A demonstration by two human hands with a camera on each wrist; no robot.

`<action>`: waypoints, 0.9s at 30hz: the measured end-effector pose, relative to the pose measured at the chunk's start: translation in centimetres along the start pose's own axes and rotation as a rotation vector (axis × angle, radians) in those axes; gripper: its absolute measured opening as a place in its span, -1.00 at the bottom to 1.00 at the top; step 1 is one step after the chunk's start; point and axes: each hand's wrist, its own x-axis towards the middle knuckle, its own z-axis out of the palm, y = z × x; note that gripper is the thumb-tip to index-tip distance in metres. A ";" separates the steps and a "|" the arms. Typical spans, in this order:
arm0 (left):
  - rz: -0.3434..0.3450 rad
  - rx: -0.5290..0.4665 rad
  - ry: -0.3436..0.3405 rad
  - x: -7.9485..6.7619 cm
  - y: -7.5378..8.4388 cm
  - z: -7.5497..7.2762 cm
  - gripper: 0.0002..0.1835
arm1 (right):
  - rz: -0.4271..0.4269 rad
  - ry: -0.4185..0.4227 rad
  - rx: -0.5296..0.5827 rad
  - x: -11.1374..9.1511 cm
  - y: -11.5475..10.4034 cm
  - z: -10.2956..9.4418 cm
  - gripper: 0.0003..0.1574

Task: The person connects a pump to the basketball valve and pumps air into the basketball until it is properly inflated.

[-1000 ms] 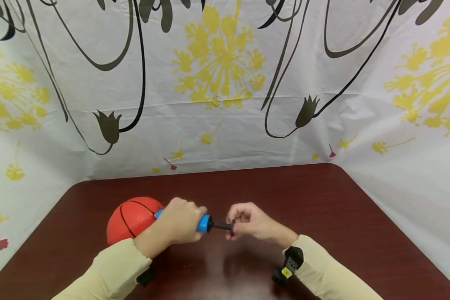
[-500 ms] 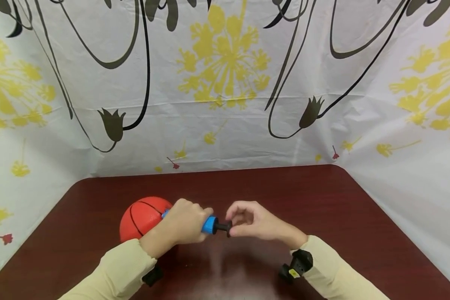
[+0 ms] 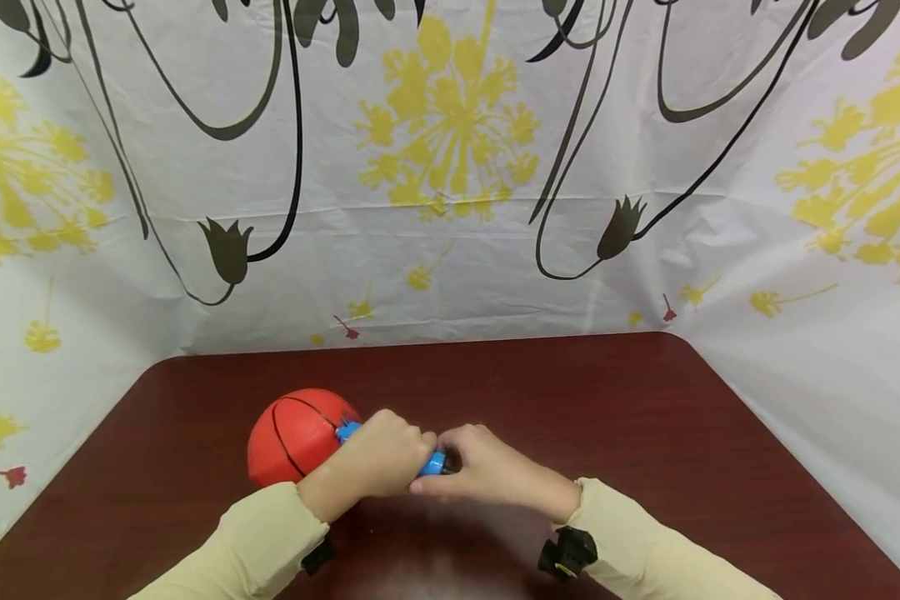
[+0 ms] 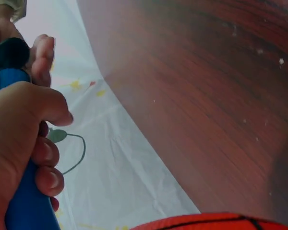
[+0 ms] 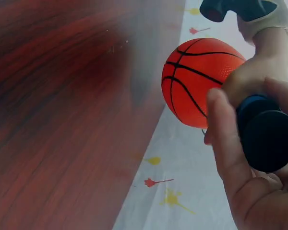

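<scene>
A blue hand pump (image 3: 433, 463) with a black plunger end lies between the two hands. My left hand (image 3: 386, 454) grips its barrel, fingers wrapped round it in the left wrist view. My right hand (image 3: 487, 467) is curled round the plunger end, its thumb reaching along to the blue barrel. In the right wrist view the round black handle (image 5: 270, 141) sits between that hand's thumb and fingers. An orange-red ball (image 3: 296, 437) with black basketball lines is at the pump's far end, partly hidden by my left hand. Where pump meets ball cannot be made out clearly.
Everything is over a dark red-brown table (image 3: 570, 400) with rounded back corners. A white sheet (image 3: 330, 167) printed with yellow flowers and dark stems hangs behind and at both sides.
The pump's black rod, drawn out a second ago, has gone into the barrel. My right hand has moved left, up against the left hand. The ball appears slightly farther right.
</scene>
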 end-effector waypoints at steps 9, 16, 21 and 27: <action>-0.046 -0.027 0.067 -0.4 0.2 0.1 -0.69 | -0.020 0.052 0.073 -0.3 0.0 0.7 -0.81; -0.100 -0.059 0.308 -2.3 -1.6 0.1 -0.33 | 0.007 0.106 0.124 -1.0 0.6 -0.1 -0.74; -0.401 -0.172 0.457 -5.3 -2.9 0.8 -0.06 | 0.040 0.158 0.173 -1.7 0.6 -1.0 -0.65; -0.730 -0.438 0.517 -7.1 -2.6 2.3 0.14 | 0.053 0.192 0.184 -2.1 0.5 -1.6 -0.63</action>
